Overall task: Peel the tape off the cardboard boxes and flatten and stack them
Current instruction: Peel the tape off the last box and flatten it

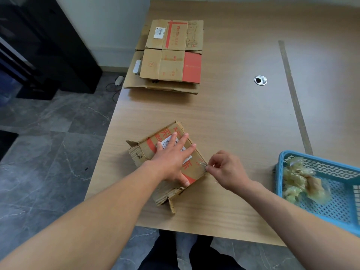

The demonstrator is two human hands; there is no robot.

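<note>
Cardboard box (191, 170), small, brown, corrugated, with red print and a white shipping label: lies pressed down near the front left of the pale wood-grain table (233, 117), flaps splayed at both ends.

Left hand (171, 158): fingers straight and spread, palm pressing flat on the top face of the box.

Right hand (224, 168): thumb and forefinger pinched on the end of a clear tape strip (202, 164) at the right edge of the box; the strip is barely lifted.

Done: pile of flattened brown cardboard boxes with red panels (171, 63) at the far left of the table, well apart from the box being worked on; several layers, number cannot be told. Blue perforated plastic basket (339, 209) at the right edge holds crumpled yellowish tape wads (301, 182).

Left, by judgement: finish peeling this strip, drop it in the basket, press the box fully flat and add it to the pile. No other unflattened boxes are in view, so the task appears near its end.
</note>
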